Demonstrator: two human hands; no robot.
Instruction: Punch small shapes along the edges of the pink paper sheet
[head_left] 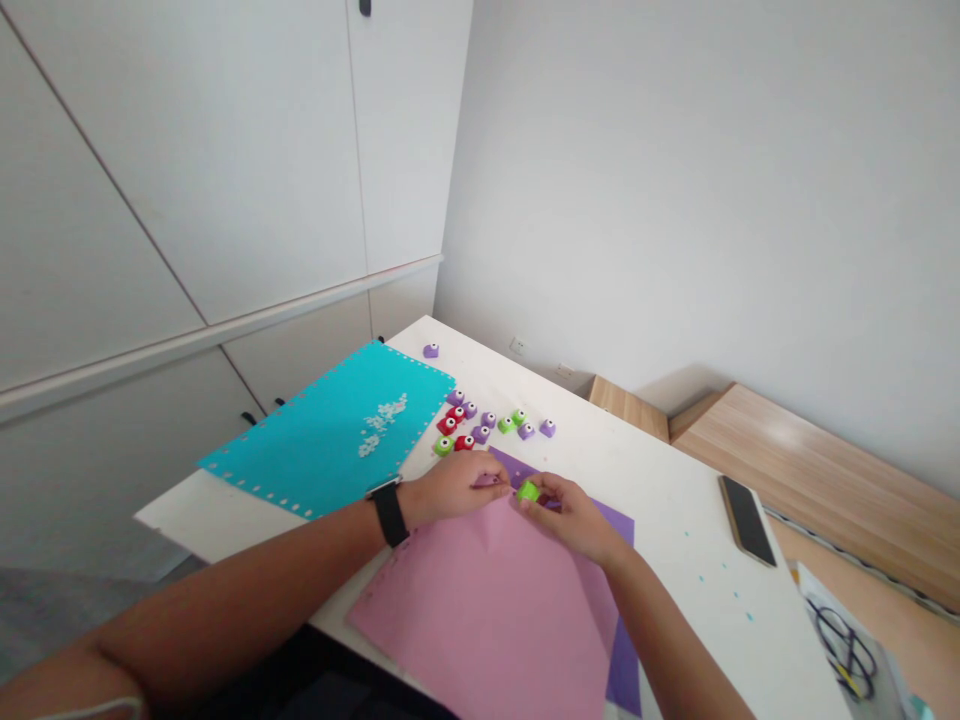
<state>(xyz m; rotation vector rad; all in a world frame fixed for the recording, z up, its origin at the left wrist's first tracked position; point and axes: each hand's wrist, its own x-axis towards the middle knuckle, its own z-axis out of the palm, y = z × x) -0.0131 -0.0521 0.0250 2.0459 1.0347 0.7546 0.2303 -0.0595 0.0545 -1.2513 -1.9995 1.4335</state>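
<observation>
A pink sheet of paper (510,600) lies in front of me, over a purple sheet (624,640). My left hand (457,487), with a black watch on its wrist, pinches the pink sheet's far edge. My right hand (574,515) is closed on a green craft punch (529,491) at that same edge, right beside the left fingertips. Small holes run along the pink sheet's left edge. Several more craft punches in purple, red (448,425) and green stand just beyond my left hand. Whether the paper sits inside the held punch's slot I cannot tell.
A blue sheet (300,440) with punched edges lies to the left, bearing a pile of small white cut-outs (381,425). On the white table (675,560) at right are a phone (748,520) and tiny blue bits. One purple punch (430,351) stands near the far corner.
</observation>
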